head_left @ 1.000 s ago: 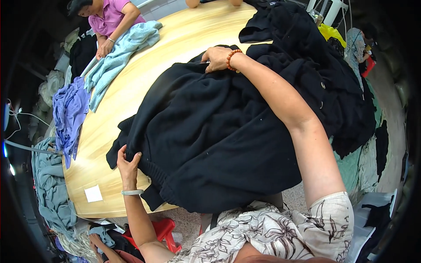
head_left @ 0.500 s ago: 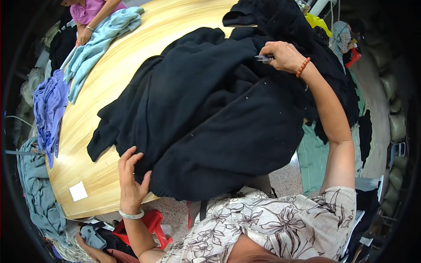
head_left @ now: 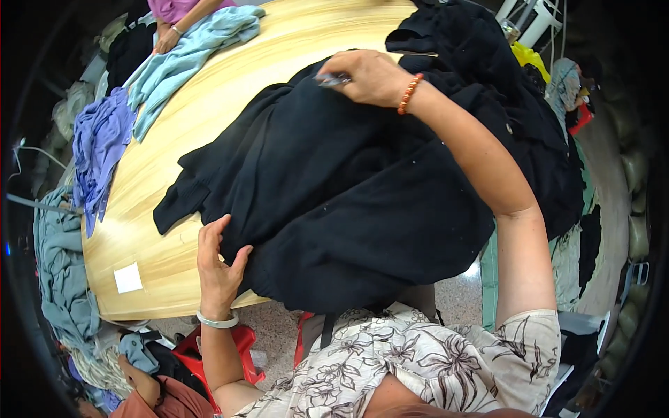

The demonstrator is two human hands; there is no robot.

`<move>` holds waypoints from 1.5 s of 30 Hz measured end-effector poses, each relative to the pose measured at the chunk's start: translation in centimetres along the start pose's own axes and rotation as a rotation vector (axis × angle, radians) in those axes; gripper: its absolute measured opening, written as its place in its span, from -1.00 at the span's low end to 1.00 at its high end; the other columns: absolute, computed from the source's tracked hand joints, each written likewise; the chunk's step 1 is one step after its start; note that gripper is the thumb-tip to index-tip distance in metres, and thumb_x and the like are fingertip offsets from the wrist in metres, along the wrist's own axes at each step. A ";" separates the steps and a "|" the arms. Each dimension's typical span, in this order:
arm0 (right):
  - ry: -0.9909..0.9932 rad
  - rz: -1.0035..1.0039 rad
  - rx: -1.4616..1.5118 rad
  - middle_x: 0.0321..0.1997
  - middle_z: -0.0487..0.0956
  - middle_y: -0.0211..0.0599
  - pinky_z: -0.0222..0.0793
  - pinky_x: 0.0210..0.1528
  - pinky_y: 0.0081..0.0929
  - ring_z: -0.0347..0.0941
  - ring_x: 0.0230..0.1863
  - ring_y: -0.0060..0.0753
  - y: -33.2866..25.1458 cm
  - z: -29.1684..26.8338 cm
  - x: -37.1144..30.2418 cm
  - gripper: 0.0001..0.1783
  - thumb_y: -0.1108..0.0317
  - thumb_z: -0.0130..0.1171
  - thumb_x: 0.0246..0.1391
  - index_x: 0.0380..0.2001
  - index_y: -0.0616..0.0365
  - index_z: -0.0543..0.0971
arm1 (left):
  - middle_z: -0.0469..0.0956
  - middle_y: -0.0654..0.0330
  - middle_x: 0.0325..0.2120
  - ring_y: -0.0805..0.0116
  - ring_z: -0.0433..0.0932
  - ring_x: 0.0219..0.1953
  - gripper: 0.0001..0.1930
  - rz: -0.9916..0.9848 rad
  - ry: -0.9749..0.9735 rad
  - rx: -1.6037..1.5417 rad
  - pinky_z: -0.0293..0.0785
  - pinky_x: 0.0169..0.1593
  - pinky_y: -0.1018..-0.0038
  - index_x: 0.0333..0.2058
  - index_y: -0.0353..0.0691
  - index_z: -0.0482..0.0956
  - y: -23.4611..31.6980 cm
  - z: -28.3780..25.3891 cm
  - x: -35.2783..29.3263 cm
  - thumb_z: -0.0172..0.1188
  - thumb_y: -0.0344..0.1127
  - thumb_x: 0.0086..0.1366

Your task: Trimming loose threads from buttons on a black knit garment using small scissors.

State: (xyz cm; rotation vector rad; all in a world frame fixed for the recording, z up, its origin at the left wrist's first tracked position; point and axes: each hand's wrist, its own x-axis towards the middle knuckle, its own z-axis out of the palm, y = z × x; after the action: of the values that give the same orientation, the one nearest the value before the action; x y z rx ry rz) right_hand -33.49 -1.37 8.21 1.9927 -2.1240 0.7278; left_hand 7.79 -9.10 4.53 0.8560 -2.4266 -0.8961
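Observation:
A black knitted garment (head_left: pixel 327 202) lies spread and loosely folded over the near part of the table, its lower edge hanging toward my lap. A ribbed end points left, and specks of white lint dot the cloth. Above its far half, my right hand (head_left: pixel 373 78) is closed around small metal thread snips (head_left: pixel 333 79); their blades are partly hidden by the fingers. At the garment's near left edge is my left hand (head_left: pixel 219 275), fingers stretched and thumb apart, touching or nearly touching the cloth and gripping nothing.
More black garments (head_left: pixel 467 42) are heaped at the far right. A light blue garment (head_left: pixel 188 63) lies under a co-worker's hand (head_left: pixel 167 40) at the far left, near purple cloth (head_left: pixel 101 146). A white paper square (head_left: pixel 128 277) rests on the wooden table (head_left: pixel 167 258); red stools (head_left: pixel 237 348) stand below.
My right hand has moved left across the far part of the garment with the snips. My left hand stays by the near left edge. The whole view has shifted slightly.

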 end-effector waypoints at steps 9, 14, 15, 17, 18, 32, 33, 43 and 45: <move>-0.641 -0.434 0.562 0.03 0.66 -0.18 0.54 0.04 -0.20 0.61 0.01 -0.06 -13.5 2.1 0.9 -0.41 0.35 0.30 0.03 0.20 -0.05 0.52 | 0.53 0.05 -0.27 0.17 0.52 -0.33 -0.44 0.473 -0.089 -0.200 0.45 -0.27 0.41 -0.02 -0.27 0.63 5.5 -1.0 -1.7 0.30 -0.78 -0.07; -0.728 -0.306 0.166 -0.25 0.69 -0.24 0.55 -0.12 -0.18 0.64 -0.13 -0.07 -13.0 -1.4 0.7 -0.68 0.20 0.40 -0.04 -0.21 0.07 0.69 | 0.55 0.02 -0.28 0.13 0.53 -0.28 -0.40 0.373 0.060 -0.154 0.46 -0.18 0.41 -0.01 -0.33 0.60 4.0 -1.4 -2.5 0.20 -0.82 -0.13; -0.581 -0.268 0.157 -0.24 0.69 -0.25 0.55 -0.11 -0.17 0.64 -0.13 -0.06 -11.5 -1.4 0.2 -0.69 0.21 0.44 -0.06 -0.24 0.07 0.68 | 0.54 0.02 -0.29 0.14 0.53 -0.25 -0.43 0.334 0.112 -0.109 0.46 -0.14 0.41 -0.03 -0.34 0.60 3.4 -1.6 -2.4 0.16 -0.80 -0.11; -0.521 -0.190 0.138 -0.24 0.68 -0.23 0.54 -0.11 -0.18 0.64 -0.13 -0.05 -9.9 -2.9 0.9 -0.70 0.26 0.47 -0.09 -0.26 0.07 0.67 | 0.50 0.04 -0.26 0.21 0.51 -0.22 -0.49 0.252 0.213 -0.141 0.44 -0.11 0.46 -0.11 -0.35 0.61 2.3 -2.2 -1.8 0.06 -0.77 -0.12; -0.490 -0.170 0.053 -0.27 0.68 -0.20 0.53 -0.11 -0.16 0.63 -0.14 -0.03 -9.5 -4.1 1.1 -0.68 0.25 0.48 -0.11 -0.26 0.09 0.66 | 0.47 0.06 -0.24 0.24 0.50 -0.19 -0.51 0.255 0.219 -0.139 0.42 -0.09 0.49 -0.14 -0.35 0.62 1.6 -2.3 -1.1 0.05 -0.77 -0.12; -0.168 -0.070 -0.344 -0.16 0.66 -0.29 0.56 -0.16 -0.21 0.65 -0.17 -0.07 -5.8 -5.9 -0.7 -0.72 0.50 0.29 -0.02 -0.17 0.05 0.63 | 0.48 0.14 -0.12 0.34 0.48 -0.05 -0.70 0.186 0.565 -0.248 0.37 0.15 0.51 -0.12 -0.35 0.54 -1.0 -3.9 1.1 0.04 -0.79 0.25; -0.087 -0.045 -0.399 -0.20 0.68 -0.24 0.58 -0.17 -0.24 0.67 -0.17 -0.12 -5.3 -5.6 -0.5 -0.76 0.48 0.23 0.04 -0.18 0.02 0.65 | 0.48 0.14 -0.12 0.34 0.48 -0.05 -0.70 0.188 0.555 -0.252 0.37 0.15 0.51 -0.12 -0.35 0.54 -1.0 -3.8 1.2 0.04 -0.79 0.25; 0.267 0.053 -0.567 -0.31 0.65 -0.09 0.56 -0.23 -0.07 0.64 -0.23 0.09 6.1 -7.7 -3.2 -0.73 0.47 0.16 -0.02 -0.19 0.06 0.60 | 0.51 0.15 -0.10 0.37 0.49 -0.04 -0.69 0.170 0.516 -0.336 0.40 0.18 0.50 -0.08 -0.36 0.52 -0.9 -3.3 3.0 0.00 -0.80 0.29; 0.376 0.141 -0.522 -0.25 0.64 -0.17 0.55 -0.23 -0.09 0.62 -0.21 0.06 6.1 -9.6 -4.3 -0.81 0.48 0.17 -0.03 -0.28 0.04 0.59 | 0.52 0.15 -0.10 0.38 0.50 -0.04 -0.67 0.093 0.479 -0.354 0.41 0.17 0.49 -0.08 -0.36 0.53 -1.2 -3.5 2.3 0.00 -0.81 0.26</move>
State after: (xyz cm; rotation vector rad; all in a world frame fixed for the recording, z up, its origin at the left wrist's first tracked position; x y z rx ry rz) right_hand -41.03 6.74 13.29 1.3353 -1.9767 0.4537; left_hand 8.53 -12.89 6.52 0.7183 -1.8148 -0.9239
